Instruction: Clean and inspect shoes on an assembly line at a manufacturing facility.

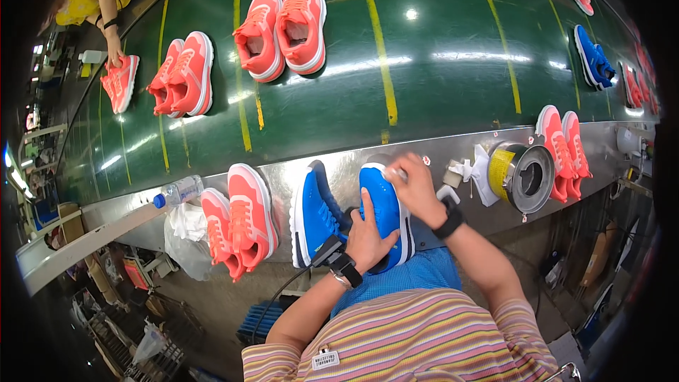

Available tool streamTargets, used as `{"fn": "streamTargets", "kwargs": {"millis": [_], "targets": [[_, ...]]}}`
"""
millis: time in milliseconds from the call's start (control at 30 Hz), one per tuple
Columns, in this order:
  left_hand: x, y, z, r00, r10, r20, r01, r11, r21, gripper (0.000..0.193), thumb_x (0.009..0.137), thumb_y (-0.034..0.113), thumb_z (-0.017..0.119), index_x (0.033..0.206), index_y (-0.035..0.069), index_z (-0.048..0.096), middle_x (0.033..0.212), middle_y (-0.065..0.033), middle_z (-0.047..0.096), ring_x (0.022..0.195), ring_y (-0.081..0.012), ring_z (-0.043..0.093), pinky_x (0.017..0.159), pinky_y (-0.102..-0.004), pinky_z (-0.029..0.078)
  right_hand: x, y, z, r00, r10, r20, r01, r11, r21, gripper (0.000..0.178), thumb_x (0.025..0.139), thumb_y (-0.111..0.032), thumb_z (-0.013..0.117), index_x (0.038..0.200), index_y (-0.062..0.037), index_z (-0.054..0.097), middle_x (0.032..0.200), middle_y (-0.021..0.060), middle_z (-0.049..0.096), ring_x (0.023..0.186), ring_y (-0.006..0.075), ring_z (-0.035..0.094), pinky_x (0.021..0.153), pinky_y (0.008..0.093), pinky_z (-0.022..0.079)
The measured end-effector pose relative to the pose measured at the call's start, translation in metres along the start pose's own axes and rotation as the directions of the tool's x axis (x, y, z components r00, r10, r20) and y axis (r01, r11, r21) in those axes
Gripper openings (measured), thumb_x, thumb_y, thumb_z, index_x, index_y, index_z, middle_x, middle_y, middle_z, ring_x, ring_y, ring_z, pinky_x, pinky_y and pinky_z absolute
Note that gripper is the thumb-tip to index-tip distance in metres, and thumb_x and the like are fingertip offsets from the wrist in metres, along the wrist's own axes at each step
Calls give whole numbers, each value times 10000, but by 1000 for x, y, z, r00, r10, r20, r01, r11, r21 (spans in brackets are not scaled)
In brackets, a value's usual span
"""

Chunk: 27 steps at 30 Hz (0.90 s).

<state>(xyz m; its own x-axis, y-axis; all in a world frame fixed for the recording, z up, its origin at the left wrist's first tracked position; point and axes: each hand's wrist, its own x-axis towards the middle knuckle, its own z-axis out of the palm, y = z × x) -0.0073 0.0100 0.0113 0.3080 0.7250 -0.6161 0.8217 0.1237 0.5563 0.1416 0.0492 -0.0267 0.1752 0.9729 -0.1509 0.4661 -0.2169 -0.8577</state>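
Observation:
A blue sneaker [387,213] with a white sole rests over the metal ledge, toe pointing away from me. My left hand [366,240] lies across its upper and grips it, thumb on one side and fingers along the laces. Beside the toe, my right hand [416,187] is curled closed at the white sole edge; what its fingers pinch, if anything, is hidden. The matching blue sneaker [309,201] stands just left of the held one, partly on its side. Both wrists wear black bands.
Coral sneakers [249,216] sit on the ledge to the left, near a water bottle [182,191]. At right are a round metal container [529,177], white wipes [482,173] and another coral pair [562,148]. More shoes stand on the green conveyor belt [438,85]; a co-worker's hand [115,53] touches one.

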Motion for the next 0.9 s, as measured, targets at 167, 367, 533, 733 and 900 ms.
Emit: {"fn": "streamTargets", "kwargs": {"millis": [167,367,533,733,900], "targets": [[1,-2,-2,1000,-6,10,6,1000,-10,1079,686,281,719,1395,3,-46,1018,-299,404,789,-444,553,677,-426,495,48,-11,3,949,18,315,-20,1000,1,68,704,-64,598,719,0,580,772,160,584,762,336,562,695,408,435],[1,-1,-6,998,-54,31,56,998,-41,1061,695,258,713,1399,14,-43,1009,-285,404,810,-431,541,689,-423,488,51,-15,1,915,45,401,-33,999,-36,107,715,-103,641,768,-17,607,781,125,580,755,279,574,680,360,446],[1,-1,-8,996,-74,47,77,995,-70,1052,698,256,711,1406,28,-34,1010,-272,399,849,-432,531,711,-427,483,60,-14,5,883,20,469,21,996,-82,100,719,-89,634,768,-8,600,782,125,575,752,265,571,695,340,442],[1,1,-10,997,-55,54,60,995,-86,1038,700,240,711,1401,12,-18,1007,-279,395,869,-441,527,737,-430,478,64,-21,7,870,74,487,6,987,-160,87,718,-77,630,741,-5,587,758,123,559,716,252,558,659,340,436],[0,-2,-8,998,-55,42,58,995,-81,1045,696,253,710,1400,9,-23,1018,-290,395,849,-449,530,714,-427,485,56,-21,14,911,53,408,-5,993,-119,79,700,-51,623,744,-5,578,771,145,540,753,309,545,681,358,432]]}}
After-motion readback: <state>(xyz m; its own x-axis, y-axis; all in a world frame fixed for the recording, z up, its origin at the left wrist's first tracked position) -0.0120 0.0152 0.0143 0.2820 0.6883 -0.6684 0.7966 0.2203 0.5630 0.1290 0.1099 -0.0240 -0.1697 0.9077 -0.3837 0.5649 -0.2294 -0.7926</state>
